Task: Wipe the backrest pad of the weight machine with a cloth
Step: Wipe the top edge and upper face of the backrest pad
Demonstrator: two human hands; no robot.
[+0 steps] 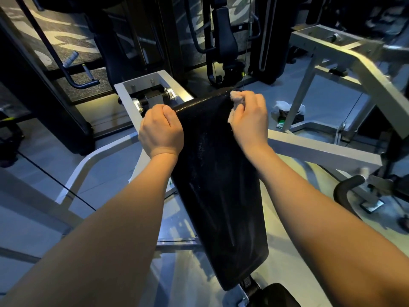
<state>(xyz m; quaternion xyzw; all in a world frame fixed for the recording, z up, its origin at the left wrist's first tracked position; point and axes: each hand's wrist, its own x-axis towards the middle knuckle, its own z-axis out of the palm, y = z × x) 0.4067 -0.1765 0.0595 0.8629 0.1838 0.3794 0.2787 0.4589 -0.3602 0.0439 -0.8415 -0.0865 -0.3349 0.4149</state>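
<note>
the right hand [249, 116] is curled into a fist around a pale cloth [237, 100], which is bunched up and pokes out past the knuckles; the fist presses it against the top right corner of the backrest pad [218, 185]. the left hand [161, 129] is clenched with its fingers wrapped over the top left edge of the same pad, thumb tucked alongside; nothing shows inside that grip but the pad's rim. both bare forearms reach in from the 7 and 5 o'clock corners, flanking the pad.

the backrest pad is long, black and textured, running from the hands down toward 6 o'clock, where it widens; faint streaks and specks show on its surface. just beyond the left hand, at 11 o'clock, a white metal bracket [150, 85] holds a bolt with shiny round fittings. white frame tubes [321, 149] pass beside and under the pad on both sides, and a larger grey frame rises at 2 o'clock. on the floor at 2 o'clock from the right hand, behind a frame leg, lies a crumpled white bag [287, 107] with dark and green items. at 12 o'clock stands a dark machine with a padded seat [224, 34] and cables. a black handle bar [73, 69] juts in at 10 o'clock, over a speckled mat.
</note>
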